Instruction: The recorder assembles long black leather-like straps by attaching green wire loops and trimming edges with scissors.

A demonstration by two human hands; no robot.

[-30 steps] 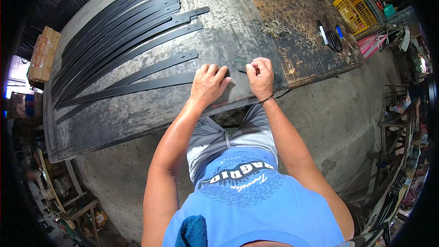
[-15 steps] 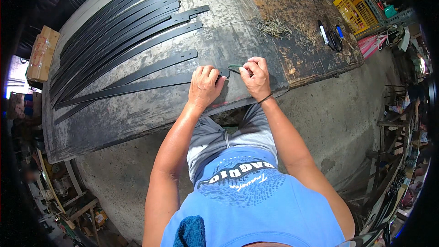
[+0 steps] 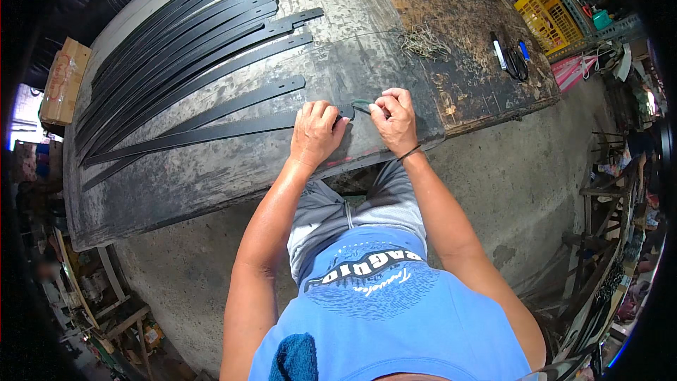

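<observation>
A long black belt strap (image 3: 211, 131) lies along the table, and its right end runs under my left hand (image 3: 314, 134). That hand is closed over the end, with thumb and fingertips gripping it from above. A little to the right, my right hand (image 3: 396, 123) pinches a thin, dark greenish strip (image 3: 361, 106). It curves from the strap's end toward my fingers; whether it is joined to the strap is hard to tell. Just beyond, another black strap (image 3: 261, 93) with a rounded, holed tip lies at a slant.
Several more black straps (image 3: 190, 35) lie fanned at the left of the worktable (image 3: 162, 187). A tangle of thin trimmings (image 3: 423, 42) sits on the brown board, with black-handled scissors (image 3: 518, 67) and a white marker (image 3: 499, 53) farther right. A yellow basket (image 3: 546, 21) stands beyond.
</observation>
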